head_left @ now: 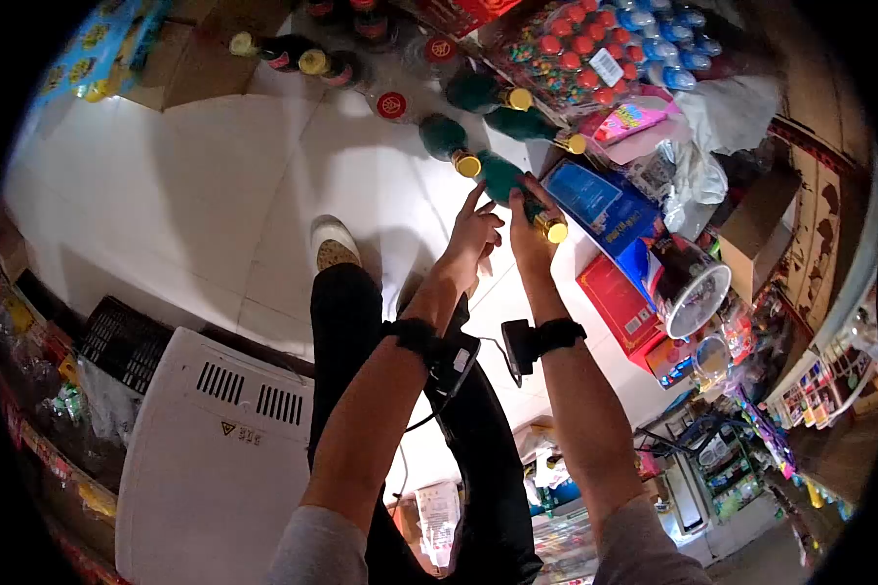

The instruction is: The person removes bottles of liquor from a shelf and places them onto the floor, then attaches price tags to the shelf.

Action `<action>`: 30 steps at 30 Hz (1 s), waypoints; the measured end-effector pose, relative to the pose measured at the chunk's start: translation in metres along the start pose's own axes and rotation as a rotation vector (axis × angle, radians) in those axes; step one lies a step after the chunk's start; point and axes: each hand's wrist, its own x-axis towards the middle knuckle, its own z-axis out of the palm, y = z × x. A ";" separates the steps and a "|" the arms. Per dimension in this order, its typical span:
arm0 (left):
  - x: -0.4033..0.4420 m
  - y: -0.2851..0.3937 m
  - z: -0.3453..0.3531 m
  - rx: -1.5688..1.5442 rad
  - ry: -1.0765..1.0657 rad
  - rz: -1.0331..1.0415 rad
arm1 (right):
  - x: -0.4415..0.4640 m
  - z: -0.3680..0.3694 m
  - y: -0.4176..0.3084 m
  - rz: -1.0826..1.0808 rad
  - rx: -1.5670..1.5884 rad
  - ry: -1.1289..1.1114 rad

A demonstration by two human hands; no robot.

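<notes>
My right hand (pixel 534 224) is wrapped around a green bottle (pixel 500 178) with a gold cap, tilted so that the cap points toward me. Beside it, my left hand (pixel 473 236) holds nothing; its index finger is stretched toward the bottle while the other fingers are loosely bent. Whether that fingertip touches the glass is unclear. Three similar green bottles stand close by: one (pixel 441 136) just left of the held one, another (pixel 520 124) behind it, and a third (pixel 473 93) farther back. Both my wrists wear black straps with small devices.
Clear bottles with red labels (pixel 392 105) and dark bottles (pixel 337 68) stand farther back. On the right are a blue box (pixel 600 207), a red box (pixel 617 307), a clear plastic tub (pixel 698 302) and packs of red-capped candy containers (pixel 580 49). A white appliance (pixel 205 468) stands at lower left.
</notes>
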 end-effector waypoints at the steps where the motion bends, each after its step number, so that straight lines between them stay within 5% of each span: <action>1: 0.008 -0.004 -0.003 -0.020 -0.018 0.039 | 0.004 0.005 0.004 0.003 0.042 0.006; 8: 0.028 0.002 -0.007 0.006 0.028 -0.043 | 0.015 0.014 0.031 -0.072 -0.014 -0.056; 10: 0.030 0.000 -0.009 0.024 0.012 0.007 | 0.017 0.017 0.033 0.053 0.009 -0.063; 21: 0.028 0.001 -0.015 0.057 0.048 -0.032 | 0.019 0.027 0.052 -0.158 -0.099 -0.045; 23: 0.019 -0.014 -0.027 0.084 0.034 -0.014 | 0.016 0.020 0.042 0.052 -0.033 -0.165; 27: -0.059 -0.011 -0.033 0.358 0.050 -0.032 | -0.019 -0.011 0.007 0.118 -0.310 -0.154; 30: -0.146 -0.001 -0.039 0.580 0.053 0.015 | -0.076 -0.057 0.014 0.083 -0.575 -0.410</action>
